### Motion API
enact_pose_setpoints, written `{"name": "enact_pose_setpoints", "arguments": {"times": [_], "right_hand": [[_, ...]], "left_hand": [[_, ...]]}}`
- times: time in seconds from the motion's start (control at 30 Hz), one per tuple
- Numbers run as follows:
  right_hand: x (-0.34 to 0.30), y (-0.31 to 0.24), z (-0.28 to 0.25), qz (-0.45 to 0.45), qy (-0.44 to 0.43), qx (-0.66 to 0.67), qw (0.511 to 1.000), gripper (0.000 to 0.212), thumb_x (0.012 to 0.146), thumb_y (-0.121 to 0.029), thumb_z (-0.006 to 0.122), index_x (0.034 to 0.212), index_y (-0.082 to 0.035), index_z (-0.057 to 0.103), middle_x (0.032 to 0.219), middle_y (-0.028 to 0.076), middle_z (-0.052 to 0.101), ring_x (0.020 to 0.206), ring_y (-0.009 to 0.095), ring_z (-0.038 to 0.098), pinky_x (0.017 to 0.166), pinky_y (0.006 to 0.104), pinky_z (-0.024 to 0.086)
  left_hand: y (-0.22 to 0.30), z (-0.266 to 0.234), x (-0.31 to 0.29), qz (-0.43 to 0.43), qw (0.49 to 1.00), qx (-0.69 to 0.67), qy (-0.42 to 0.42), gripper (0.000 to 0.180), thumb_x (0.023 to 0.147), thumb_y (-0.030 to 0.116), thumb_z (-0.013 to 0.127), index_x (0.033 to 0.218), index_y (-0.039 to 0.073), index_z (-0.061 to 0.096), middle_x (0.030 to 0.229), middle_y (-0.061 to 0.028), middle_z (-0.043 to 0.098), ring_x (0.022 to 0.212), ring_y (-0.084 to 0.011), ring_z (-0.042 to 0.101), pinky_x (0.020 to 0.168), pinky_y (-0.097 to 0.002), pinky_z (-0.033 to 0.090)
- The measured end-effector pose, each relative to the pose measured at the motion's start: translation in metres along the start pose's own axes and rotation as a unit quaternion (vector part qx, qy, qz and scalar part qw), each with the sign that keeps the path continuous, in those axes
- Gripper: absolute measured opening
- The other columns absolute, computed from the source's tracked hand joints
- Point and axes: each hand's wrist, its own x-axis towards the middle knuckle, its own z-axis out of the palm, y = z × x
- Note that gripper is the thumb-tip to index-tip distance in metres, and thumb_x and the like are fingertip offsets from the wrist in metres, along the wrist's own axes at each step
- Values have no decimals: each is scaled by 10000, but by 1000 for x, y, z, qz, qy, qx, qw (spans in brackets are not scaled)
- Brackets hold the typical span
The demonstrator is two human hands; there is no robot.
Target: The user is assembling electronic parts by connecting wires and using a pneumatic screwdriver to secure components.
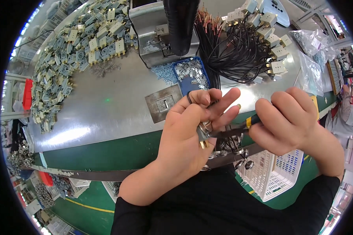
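Grey part (202,133) occupies the left grip (184,135), tool (248,122) the right grip (285,121); blue tray (186,87) holds metal pieces (191,73).

Bench (110,117): metal top, green strip (117,150) along the near edge. Left: broad heap of grey and cream housings (82,47), small metal bits (102,68) just beside. Middle: machine (149,35), loose bluish screws (163,73), blue tray (186,87), slotted plate (154,106). Right: black cables (233,56), clear bag (312,76).

We hold one grey part (202,133), left hand (186,131); one yellow-and-black-handled tool (254,119), right hand (284,123). Around us: black cables (237,64), one blue tray (187,88), one white basket (262,178).
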Motion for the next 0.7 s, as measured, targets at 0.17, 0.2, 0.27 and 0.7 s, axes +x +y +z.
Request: {"name": "enact_pose_setpoints", "arguments": {"times": [0.17, 0.2, 0.27, 0.7], "right_hand": [[15, -5, -18, 156, -133, 212, 956, 321, 680, -268, 820, 726, -76, 567, 798, 84, 520, 724, 278, 551, 594, 388, 422], [14, -4, -18, 185, -150, 280, 930, 329, 759, -266, 837, 729, -61, 581, 784, 93, 512, 734, 294, 566, 606, 399, 437], [13, -5, -21, 229, -186, 343, 892, 318, 805, -245, 822, 731, -49, 583, 795, 106, 528, 736, 309, 572, 604, 411, 443], [-4, 0, 1, 11, 14, -33, 999, 185, 597, -214, 683, 658, -131, 529, 756, 20, 505, 662, 171, 530, 520, 312, 351]], "left_hand": [[1, -4, 6, 44, 990, 128, -51, 166, 957, -68, 420, 1007, 3, 563, 1239, -117, 611, 1299, -387, 641, 1056, -451, 598], [1, -3, 5, 52, 983, 168, -51, 170, 954, -69, 411, 1002, -11, 563, 1228, -130, 611, 1272, -396, 657, 1047, -464, 598], [0, -4, 6, 68, 973, 210, -65, 180, 950, -72, 397, 1005, -20, 560, 1216, -141, 610, 1259, -404, 661, 1035, -472, 601], [2, 1, 8, -25, 999, 5, -37, 209, 931, -70, 450, 1101, -26, 564, 1260, -141, 626, 1336, -391, 613, 1028, -406, 626]]}}
